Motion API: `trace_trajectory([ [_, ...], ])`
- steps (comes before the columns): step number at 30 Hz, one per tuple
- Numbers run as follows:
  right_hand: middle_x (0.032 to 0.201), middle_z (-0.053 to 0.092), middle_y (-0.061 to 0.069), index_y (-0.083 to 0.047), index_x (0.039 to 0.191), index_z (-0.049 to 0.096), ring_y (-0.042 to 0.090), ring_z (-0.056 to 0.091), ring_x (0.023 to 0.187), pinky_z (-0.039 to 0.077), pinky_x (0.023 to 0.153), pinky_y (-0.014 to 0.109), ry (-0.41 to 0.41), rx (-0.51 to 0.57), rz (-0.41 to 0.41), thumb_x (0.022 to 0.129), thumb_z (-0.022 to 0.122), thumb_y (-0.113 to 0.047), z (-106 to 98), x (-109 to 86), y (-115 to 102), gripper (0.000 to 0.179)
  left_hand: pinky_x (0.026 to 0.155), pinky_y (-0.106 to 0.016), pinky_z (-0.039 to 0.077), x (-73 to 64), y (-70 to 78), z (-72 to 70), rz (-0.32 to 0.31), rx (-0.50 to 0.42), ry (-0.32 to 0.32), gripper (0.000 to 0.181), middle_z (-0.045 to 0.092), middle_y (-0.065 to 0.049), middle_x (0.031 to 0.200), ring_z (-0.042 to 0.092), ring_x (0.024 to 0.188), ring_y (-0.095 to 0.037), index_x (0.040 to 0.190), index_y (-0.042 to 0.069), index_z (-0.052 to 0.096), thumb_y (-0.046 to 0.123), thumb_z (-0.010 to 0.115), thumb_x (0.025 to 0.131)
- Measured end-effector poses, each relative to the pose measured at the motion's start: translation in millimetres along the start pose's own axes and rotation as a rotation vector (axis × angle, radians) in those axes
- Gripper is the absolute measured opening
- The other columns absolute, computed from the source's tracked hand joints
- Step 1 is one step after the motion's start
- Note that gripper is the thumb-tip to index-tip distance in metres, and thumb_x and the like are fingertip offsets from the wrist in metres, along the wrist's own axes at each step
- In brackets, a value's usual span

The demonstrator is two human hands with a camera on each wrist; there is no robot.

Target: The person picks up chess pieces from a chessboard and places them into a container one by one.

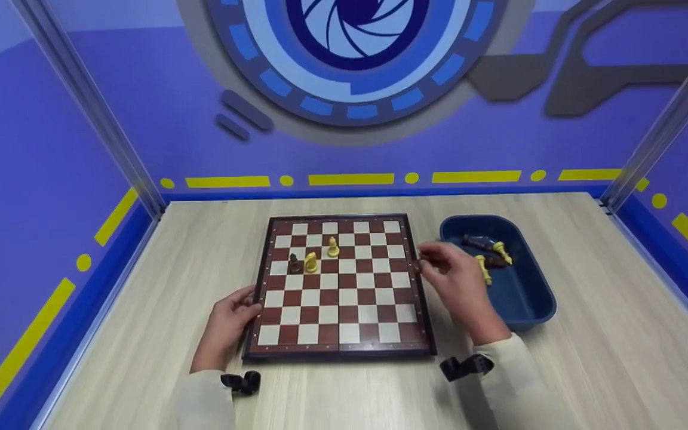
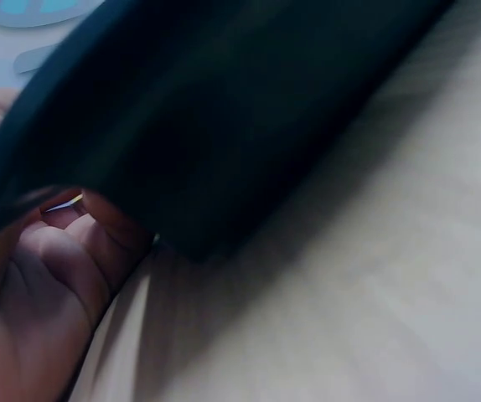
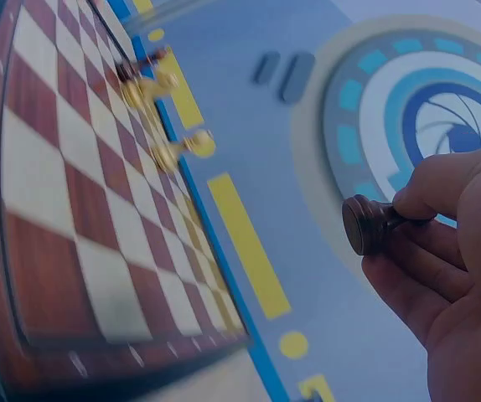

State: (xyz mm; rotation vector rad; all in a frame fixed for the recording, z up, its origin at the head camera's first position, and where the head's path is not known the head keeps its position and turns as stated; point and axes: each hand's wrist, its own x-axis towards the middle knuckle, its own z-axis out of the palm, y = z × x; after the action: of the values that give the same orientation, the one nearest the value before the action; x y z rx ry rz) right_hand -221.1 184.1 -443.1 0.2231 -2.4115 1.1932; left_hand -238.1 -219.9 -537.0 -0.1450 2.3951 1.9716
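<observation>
A brown-and-white chessboard [image 1: 344, 331] lies on the table. My left hand [image 1: 230, 322] grips its left edge, thumb on top and fingers underneath; in the left wrist view the board [image 2: 224, 126] looms dark above the fingers. By the board's right edge, my right hand [image 1: 460, 283] pinches a dark brown chess piece [image 3: 366, 224], its round base turned toward the right wrist camera and its top hidden in the fingers. Three pieces stand on the squares: a dark one [image 1: 295, 266], a yellow one [image 1: 311, 263] beside it, and another yellow one [image 1: 332, 247] farther back.
To the right of the board stands a blue plastic bin [image 1: 532, 307] with several dark and yellow chess pieces [image 1: 502, 254] lying in it. The right forearm passes over its near left side. Blue-purple panels [image 1: 344, 161] wall in the table [image 1: 212, 239] at the back and both sides.
</observation>
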Motion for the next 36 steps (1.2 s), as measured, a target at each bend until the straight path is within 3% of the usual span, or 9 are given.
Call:
trace_trajectory([
  [6, 0.103, 0.070, 0.005, -0.011, 0.110, 0.070, 0.015, 0.067, 0.088, 0.052, 0.076, 0.020, -0.001, -0.097, 0.022, 0.087, 0.070, -0.009, -21.5, 5.3, 12.3, 0.023, 0.071, -0.020, 0.051, -1.1, -5.6, -0.8, 0.014, -0.035, 0.005, 0.049, 0.060, -0.011, 0.101, 0.059, 0.079, -0.006, 0.136, -0.004, 0.051, -0.001, 0.063, 0.089],
  [17, 0.106, 0.069, 0.008, -0.009, 0.114, 0.067, 0.018, 0.067, 0.092, 0.042, 0.074, 0.002, 0.005, -0.157, 0.045, 0.091, 0.065, -0.009, -52.5, -1.6, 39.9, 0.024, 0.072, -0.020, 0.051, 5.3, -0.2, 9.0, 0.086, -0.045, -0.042, 0.043, 0.058, -0.014, 0.101, 0.058, 0.082, -0.007, 0.134, -0.007, 0.052, -0.004, 0.057, 0.092],
  [25, 0.106, 0.069, 0.007, -0.010, 0.115, 0.067, -0.016, 0.055, 0.086, 0.042, 0.073, 0.000, 0.001, -0.157, 0.084, 0.091, 0.065, -0.012, -56.0, -1.6, 55.0, 0.024, 0.072, -0.020, 0.051, 7.2, 0.3, 7.6, 0.084, -0.066, -0.027, 0.042, 0.058, -0.014, 0.101, 0.058, 0.083, -0.008, 0.133, -0.007, 0.052, -0.005, 0.057, 0.092],
  [36, 0.110, 0.069, 0.012, -0.012, 0.118, 0.066, -0.021, 0.049, 0.081, 0.048, 0.065, 0.009, -0.032, -0.198, 0.158, 0.092, 0.064, -0.015, -61.6, 2.9, 67.1, 0.027, 0.072, -0.021, 0.052, 6.3, -4.3, 2.1, 0.063, -0.064, 0.001, 0.041, 0.060, -0.014, 0.100, 0.059, 0.083, -0.009, 0.132, -0.006, 0.054, -0.005, 0.057, 0.091],
])
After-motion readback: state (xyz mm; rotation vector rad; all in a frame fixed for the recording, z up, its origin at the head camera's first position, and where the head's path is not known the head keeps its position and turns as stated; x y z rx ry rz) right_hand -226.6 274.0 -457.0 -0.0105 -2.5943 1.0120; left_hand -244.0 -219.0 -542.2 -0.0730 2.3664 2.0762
